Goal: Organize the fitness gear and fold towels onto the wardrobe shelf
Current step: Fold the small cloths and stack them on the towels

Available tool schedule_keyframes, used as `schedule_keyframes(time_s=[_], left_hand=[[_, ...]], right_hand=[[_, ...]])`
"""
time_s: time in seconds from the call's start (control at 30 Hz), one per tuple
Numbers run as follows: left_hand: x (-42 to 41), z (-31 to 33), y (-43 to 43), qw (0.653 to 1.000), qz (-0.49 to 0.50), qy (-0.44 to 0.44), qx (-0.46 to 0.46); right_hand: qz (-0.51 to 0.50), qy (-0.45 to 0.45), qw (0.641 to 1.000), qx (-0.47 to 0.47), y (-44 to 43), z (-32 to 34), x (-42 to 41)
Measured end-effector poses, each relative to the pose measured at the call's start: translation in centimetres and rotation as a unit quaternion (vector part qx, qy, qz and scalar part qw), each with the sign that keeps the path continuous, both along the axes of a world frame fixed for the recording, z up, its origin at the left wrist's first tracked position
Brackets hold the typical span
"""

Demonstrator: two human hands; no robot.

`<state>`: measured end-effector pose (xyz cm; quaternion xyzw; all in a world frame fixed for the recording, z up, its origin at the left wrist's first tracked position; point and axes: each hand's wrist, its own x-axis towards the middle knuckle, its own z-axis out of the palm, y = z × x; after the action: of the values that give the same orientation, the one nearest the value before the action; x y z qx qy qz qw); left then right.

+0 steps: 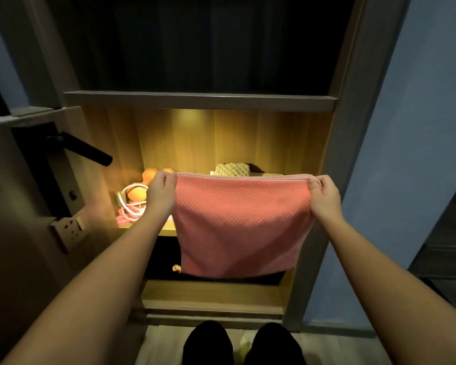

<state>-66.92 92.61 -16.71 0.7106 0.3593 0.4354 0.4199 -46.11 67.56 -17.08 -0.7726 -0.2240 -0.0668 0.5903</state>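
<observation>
A pink waffle-weave towel (241, 222) hangs doubled over in front of the lit wardrobe shelf (166, 231). My left hand (161, 194) pinches its upper left corner and my right hand (324, 197) pinches its upper right corner, so the top edge is stretched level. On the shelf at the left lie orange rounded fitness pieces (138, 192) with a white and pink cord (128, 206) coiled around them. A folded cream towel (232, 169) sits at the back of the shelf, partly hidden behind the pink one.
A dark upper compartment sits above the shelf board (200, 100). A door with a black lever handle (87, 151) and a wall socket (69, 229) stand at the left. A blue wall (406, 154) is at the right. A dark lower compartment (163, 259) is below. My knees show at the bottom.
</observation>
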Motion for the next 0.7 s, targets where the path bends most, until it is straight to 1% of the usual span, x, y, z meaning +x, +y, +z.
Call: schedule_keyframes(time_s=[0.27,0.5,0.6,0.7], left_hand=[[-0.8,1.1,-0.9,0.996,-0.032,-0.013,-0.080],[-2.7,0.9,-2.0,0.997,-0.014,0.031,-0.070],[-3.1,1.3,-2.3,0.997,-0.013,0.045,-0.064],[-3.2,1.7,-2.5,0.998,-0.021,0.033,-0.053]], right_hand=[[0.030,0.035,0.999,-0.005,-1.0,0.3,-0.1],[0.036,0.039,0.999,-0.014,-1.8,0.6,-1.6],[0.035,0.039,0.998,-0.034,-2.2,1.0,-1.9],[0.035,0.030,0.998,-0.034,-2.8,1.3,-1.6]])
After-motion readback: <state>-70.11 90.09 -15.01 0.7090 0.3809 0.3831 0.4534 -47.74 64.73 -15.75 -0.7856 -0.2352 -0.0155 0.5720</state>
